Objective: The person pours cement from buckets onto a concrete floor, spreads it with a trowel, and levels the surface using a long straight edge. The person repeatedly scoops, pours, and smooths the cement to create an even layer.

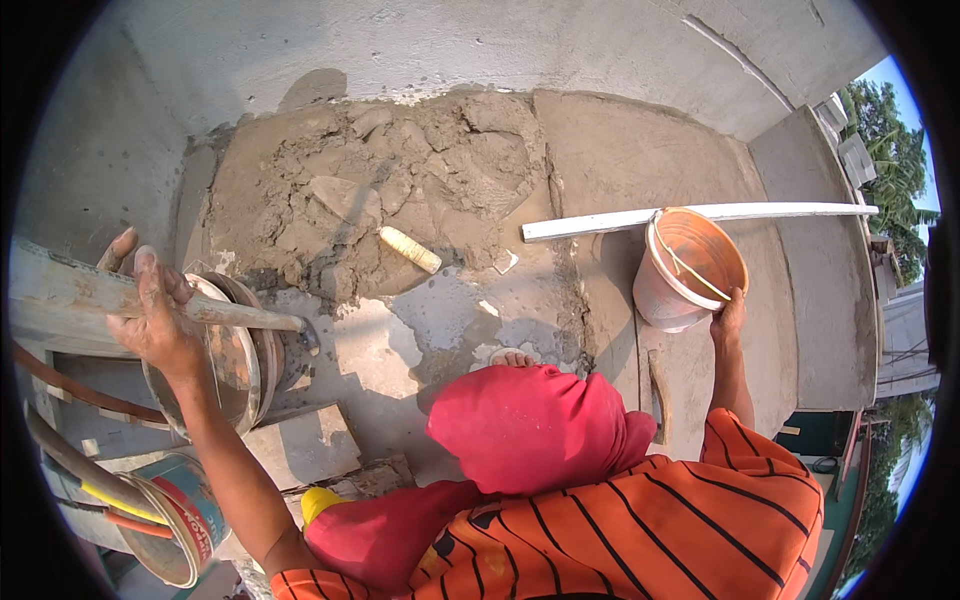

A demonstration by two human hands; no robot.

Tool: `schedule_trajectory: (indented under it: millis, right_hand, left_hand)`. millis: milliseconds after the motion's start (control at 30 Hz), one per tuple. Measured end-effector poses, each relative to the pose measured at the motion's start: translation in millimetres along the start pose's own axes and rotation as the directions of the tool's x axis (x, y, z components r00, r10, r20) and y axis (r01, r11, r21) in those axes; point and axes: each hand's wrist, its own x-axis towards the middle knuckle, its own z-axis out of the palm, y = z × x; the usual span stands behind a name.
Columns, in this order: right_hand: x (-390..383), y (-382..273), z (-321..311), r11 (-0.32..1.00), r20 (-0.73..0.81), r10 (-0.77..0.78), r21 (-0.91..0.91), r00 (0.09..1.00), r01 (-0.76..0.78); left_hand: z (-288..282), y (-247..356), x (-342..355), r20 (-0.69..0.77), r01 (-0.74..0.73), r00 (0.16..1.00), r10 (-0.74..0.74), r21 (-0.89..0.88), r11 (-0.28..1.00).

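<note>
My left hand (160, 320) has its fingers hooked round a long pale pole (240, 312), whose dark end lies beside some stacked round pans (210, 400). My right hand (730, 315) grips the rim of an orange-lined bucket (665, 290) with a thin wire handle, held over the grey concrete surface. Ahead of me a trowel with a pale yellow grip (408, 248) lies in a spread of lumpy wet mortar (470, 160). A long white straightedge (580, 225) runs behind the bucket.
A concrete wall (480, 45) rises behind the mortar, with a low wall (810, 260) at the right. At lower left stand a bucket with tool handles (190, 530) and a concrete block (300, 450). A short wooden piece (660, 390) lies beside my red-trousered knee.
</note>
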Motion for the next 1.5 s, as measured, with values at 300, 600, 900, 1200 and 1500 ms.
schedule_trajectory:
  millis: [300,600,900,1200,1500]
  right_hand:
    - [-95.5,-164.8,165.3,0.905,0.499,-0.254,-0.18,0.829,0.386]
    - [-154.5,-166.5,429.4,0.247,0.754,-0.493,-0.357,0.434,0.901]
    - [-238.7,-240.2,581.1,-0.002,0.82,-0.554,-0.172,0.142,0.985]
    - [-280.7,-327.0,545.4,0.03,0.689,-0.725,0.031,0.0,0.999]
    - [-212.9,-238.9,506.6,0.764,0.858,-0.439,0.201,0.265,0.613]
  left_hand:
    - [-4.4,9.1,-0.4,0.011,-0.053,0.999,0.053,0.017,0.998]
    - [0.1,5.1,6.5,-0.029,-0.099,0.994,0.102,0.099,0.99]
    - [-3.6,7.8,5.6,-0.023,-0.052,0.998,0.055,0.093,0.994]
    - [-3.2,-2.8,16.4,-0.047,-0.124,0.99,0.132,0.142,0.982]
    - [-3.7,-4.4,-2.0,0.006,0.037,0.999,-0.038,0.117,0.992]
